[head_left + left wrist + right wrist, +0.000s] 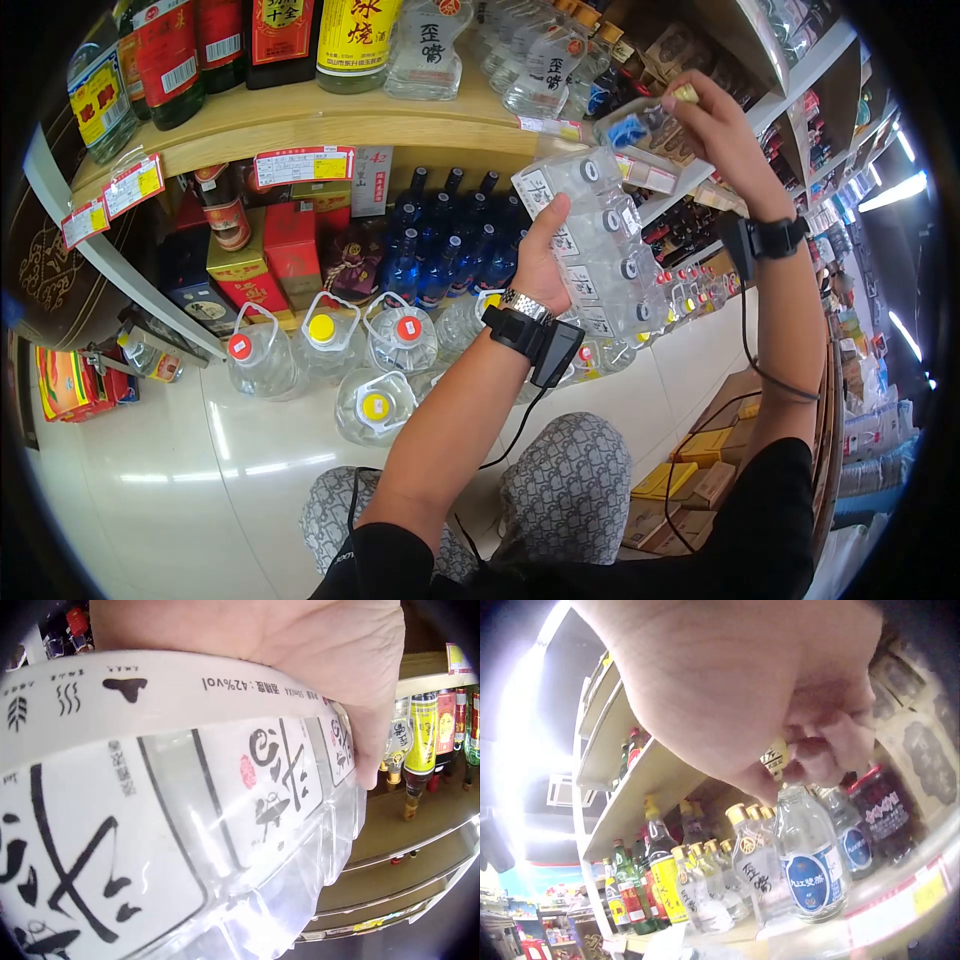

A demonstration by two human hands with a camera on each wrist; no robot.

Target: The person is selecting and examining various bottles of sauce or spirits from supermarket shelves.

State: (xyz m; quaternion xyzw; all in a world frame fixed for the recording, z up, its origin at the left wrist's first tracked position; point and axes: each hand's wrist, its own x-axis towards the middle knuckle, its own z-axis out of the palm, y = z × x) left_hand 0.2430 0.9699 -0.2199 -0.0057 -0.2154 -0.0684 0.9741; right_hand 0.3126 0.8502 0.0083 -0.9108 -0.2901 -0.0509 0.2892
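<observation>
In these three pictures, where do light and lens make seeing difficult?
Head view: dark round border, shelf edge bent, white streaks reflected on the floor; left wrist view: glare on the clear plastic wrap; right wrist view: ceiling light blown out.

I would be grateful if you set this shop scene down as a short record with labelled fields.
Left hand: the hand grips a clear pack of small bottles with white labels
Right hand: fingers of the hand pinch the yellow cap of a clear bottle with a blue label
Bottle's base: on the shelf or just above it, cannot tell
Upper shelf: rows of bottles, price tags along its edge
Below it: dark blue bottles beside boxes
Floor: large clear jugs with red or yellow caps
</observation>
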